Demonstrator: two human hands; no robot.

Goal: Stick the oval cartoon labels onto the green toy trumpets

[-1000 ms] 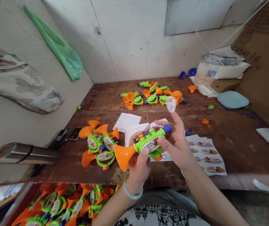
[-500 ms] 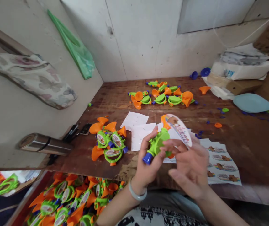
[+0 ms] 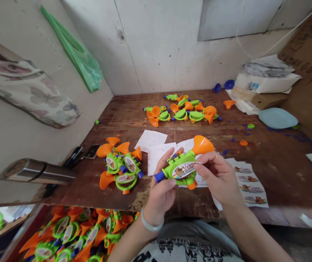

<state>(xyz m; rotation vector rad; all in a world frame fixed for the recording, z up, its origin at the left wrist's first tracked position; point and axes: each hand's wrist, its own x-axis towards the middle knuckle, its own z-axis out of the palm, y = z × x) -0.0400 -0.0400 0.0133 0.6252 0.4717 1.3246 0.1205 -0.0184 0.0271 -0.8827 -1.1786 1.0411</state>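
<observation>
1. A brown wooden table (image 3: 120, 118) spreads beyond my left hand (image 3: 163, 192).
2. A white paper sheet of oval stickers (image 3: 254, 183) lies beside my right hand (image 3: 223, 178).
3. Between both hands, my left clasps a green plastic, orange-belled toy trumpet (image 3: 185, 158).
4. My right hand pinches a bear-printed oval sticker (image 3: 182, 170) against the trumpet's face.
</observation>
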